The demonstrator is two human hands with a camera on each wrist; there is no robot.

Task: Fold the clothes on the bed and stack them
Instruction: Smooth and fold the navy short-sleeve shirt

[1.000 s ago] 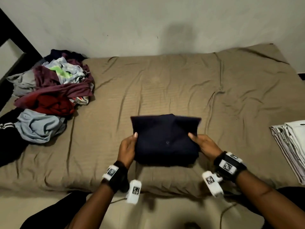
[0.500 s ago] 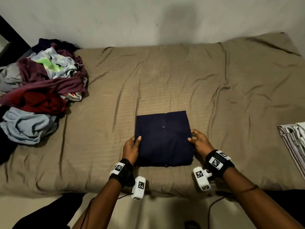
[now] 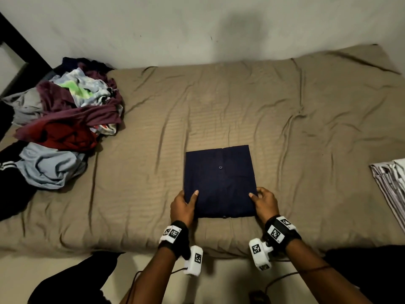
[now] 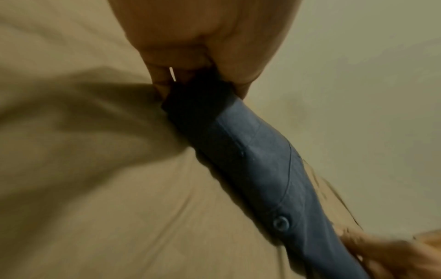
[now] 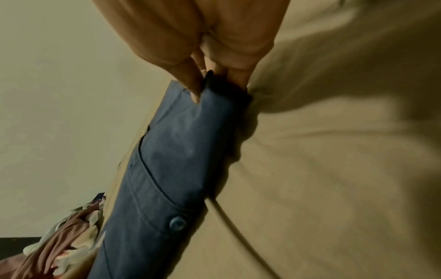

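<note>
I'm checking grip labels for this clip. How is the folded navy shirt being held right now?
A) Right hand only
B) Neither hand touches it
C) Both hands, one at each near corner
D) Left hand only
C: the left hand and right hand each pinch a near corner of the folded navy shirt.

navy shirt [image 3: 219,181]: folded square, flat, button up, mid-bed [image 3: 285,119] near front edge | unfolded clothes pile [image 3: 65,119]: bed's left end | folded stack [image 3: 392,183]: bed's right edge
</note>
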